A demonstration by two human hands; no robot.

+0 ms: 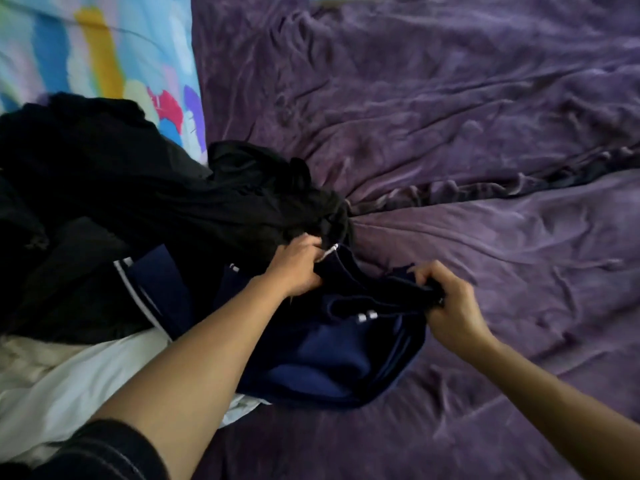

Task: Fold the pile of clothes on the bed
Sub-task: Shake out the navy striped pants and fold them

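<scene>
A navy blue garment [322, 358] with white-tipped drawstrings lies bunched on the bed in front of me. My left hand [298, 268] grips its upper edge near a white cord end. My right hand [450, 303] is closed on the same edge farther right, so the fabric stretches between both hands. Behind and to the left is the pile of black clothes [121, 202], with a navy piece with white stripes [149, 289] partly under it. A white garment [86, 382] lies at the lower left under my left forearm.
A wrinkled purple blanket [467, 150] covers the bed to the right and in front. A bright multicoloured sheet [86, 46] shows at the top left behind the pile. A dark sleeve [104, 452] is pushed up on my left arm.
</scene>
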